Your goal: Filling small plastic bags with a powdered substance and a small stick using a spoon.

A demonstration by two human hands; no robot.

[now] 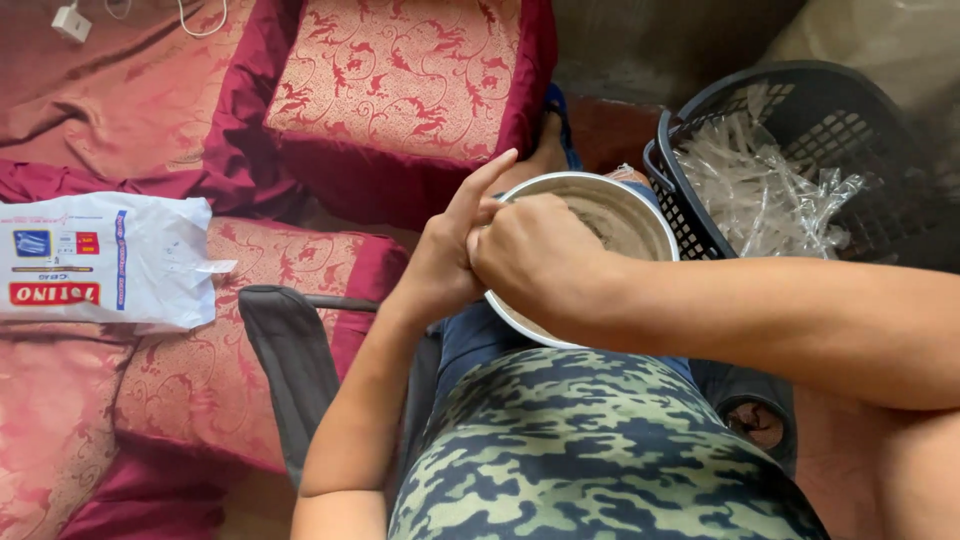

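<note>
Bowl (pixel 640 215), white and round, sits on the person's lap, both hands meeting at its near rim. Left hand (pixel 455 250) presses against the rim, fingers stretched nearly straight. Right hand (pixel 530 255) is curled into a loose fist over the bowl; whether it grips anything, I cannot tell. Just right stands a dark basket (pixel 850 100) of clear plastic bags (pixel 750 185); left, red cushions (pixel 400 80) and a white packet (pixel 100 260).

Left hand (pixel 450 255) and right hand (pixel 535 260) meet at white bowl (pixel 640 205) rim; dark basket (pixel 800 110) beside it
</note>
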